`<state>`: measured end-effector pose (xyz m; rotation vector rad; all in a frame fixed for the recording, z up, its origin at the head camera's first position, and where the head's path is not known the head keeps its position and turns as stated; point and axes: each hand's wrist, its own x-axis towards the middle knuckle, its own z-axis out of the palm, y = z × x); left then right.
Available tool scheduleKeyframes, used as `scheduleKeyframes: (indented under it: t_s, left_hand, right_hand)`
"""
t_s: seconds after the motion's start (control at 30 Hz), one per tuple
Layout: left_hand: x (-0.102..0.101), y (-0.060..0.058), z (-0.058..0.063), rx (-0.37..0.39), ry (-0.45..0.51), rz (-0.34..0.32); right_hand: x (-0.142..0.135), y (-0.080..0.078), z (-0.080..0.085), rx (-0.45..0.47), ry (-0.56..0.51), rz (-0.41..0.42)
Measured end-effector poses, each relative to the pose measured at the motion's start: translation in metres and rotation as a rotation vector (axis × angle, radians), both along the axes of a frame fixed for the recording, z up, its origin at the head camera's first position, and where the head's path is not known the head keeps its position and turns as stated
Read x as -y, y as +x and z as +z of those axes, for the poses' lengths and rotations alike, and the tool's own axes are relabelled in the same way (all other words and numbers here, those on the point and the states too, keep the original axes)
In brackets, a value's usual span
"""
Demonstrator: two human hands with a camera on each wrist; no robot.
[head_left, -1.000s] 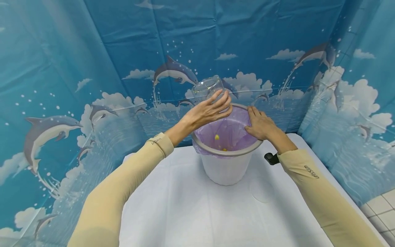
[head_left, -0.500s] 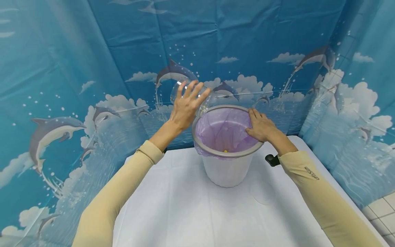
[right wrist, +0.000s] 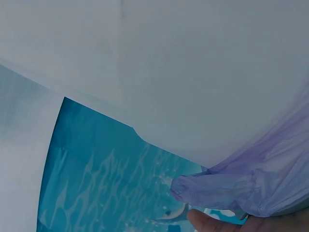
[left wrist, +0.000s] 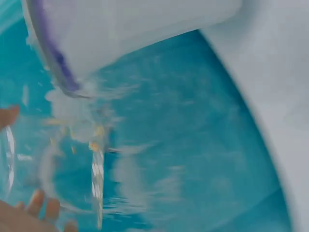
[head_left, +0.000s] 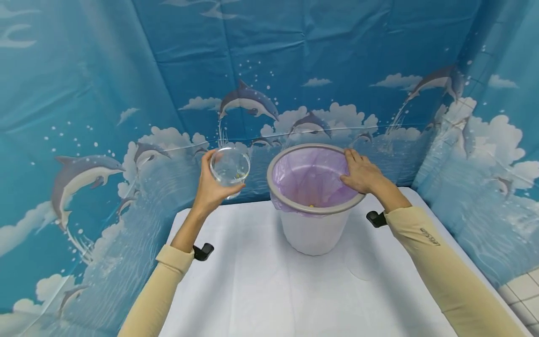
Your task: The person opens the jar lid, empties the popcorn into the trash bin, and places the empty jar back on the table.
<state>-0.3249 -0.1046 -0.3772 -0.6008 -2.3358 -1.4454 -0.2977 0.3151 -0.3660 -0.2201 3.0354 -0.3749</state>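
Observation:
My left hand [head_left: 214, 183] grips a clear glass bowl [head_left: 229, 164], thumb on the near side and fingers round the left. Its mouth faces me, left of the bin. Small yellow bits [left wrist: 96, 140] show at the glass in the left wrist view. My right hand [head_left: 364, 173] holds the right rim of a white waste bin [head_left: 313, 231], with the thumb towards the inside. A thin purple bin liner [head_left: 290, 178] lines the bin and folds out over its grey rim. Low inside lies a small yellow piece [head_left: 311, 206]. The left wrist view is blurred.
A white-covered table [head_left: 252, 299] carries the bin near its back edge. Behind and beside it hangs a blue dolphin-print curtain [head_left: 269, 70]. Black curved pieces [head_left: 204, 252] sit by both wrists. Pale floor tiles [head_left: 524, 290] show at the lower right.
The left hand has moved left and down from above the bin, turning the glass bowl from tipped over to mouth towards me. Yellow bits fell into the bin earlier. The right hand stays.

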Motion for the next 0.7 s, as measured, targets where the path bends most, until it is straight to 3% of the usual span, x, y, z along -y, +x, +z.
scheduleKeyframes:
  t_s: [0.17, 0.37, 0.53, 0.7]
  left_hand:
    - [0.019, 0.021, -0.075, 0.212, 0.066, -0.079]
    - [0.003, 0.056, -0.152, 0.329, 0.108, -0.112]
    - [-0.015, 0.083, -0.195, 0.414, 0.089, -0.166]
    - [-0.029, 0.1, -0.219, 0.457, 0.116, -0.245]
  right_hand:
    - [-0.004, 0.0, -0.001, 0.005, 0.004, -0.005]
    - [-0.009, 0.0, -0.001, 0.013, 0.001, -0.016]
    - [-0.006, -0.002, -0.001, 0.008, 0.007, -0.007]
    - [-0.002, -0.005, -0.001, 0.01, 0.002, 0.004]
